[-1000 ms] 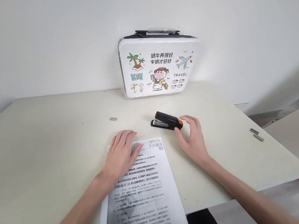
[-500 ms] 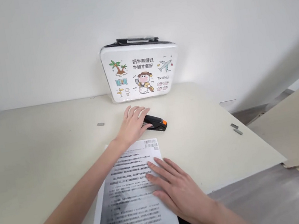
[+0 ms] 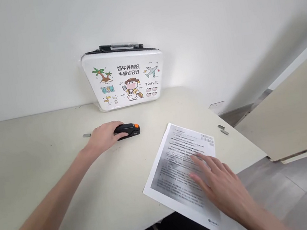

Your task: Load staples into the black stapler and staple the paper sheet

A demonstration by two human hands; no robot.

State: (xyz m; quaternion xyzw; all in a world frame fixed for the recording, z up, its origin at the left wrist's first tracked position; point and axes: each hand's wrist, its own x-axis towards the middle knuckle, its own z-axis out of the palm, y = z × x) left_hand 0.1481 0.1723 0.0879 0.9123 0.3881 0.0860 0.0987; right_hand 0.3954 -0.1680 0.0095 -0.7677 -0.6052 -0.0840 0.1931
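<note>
A black stapler (image 3: 129, 129) with an orange tip lies on the table, its right end in sight. My left hand (image 3: 103, 137) is closed around its left part, which is hidden under the fingers. To the right, several printed sheets or a single page of paper (image 3: 177, 173) lie at a slant, the lower corner hanging past the table's front edge; I cannot tell how many. My right hand (image 3: 225, 185) rests over the right side of the paper with fingers stretched out, slightly blurred.
A white carrying case (image 3: 125, 76) with cartoon prints leans against the wall behind the stapler. One small grey strip (image 3: 86, 135) lies left of my left hand. Two grey strips (image 3: 222, 129) lie near the table's right edge. A pale board (image 3: 293, 112) stands at the right.
The paper has shifted right and turned at a slant under my right hand. My left hand has gone from loosely over the stapler to closed around it. The view has swung slightly right.
</note>
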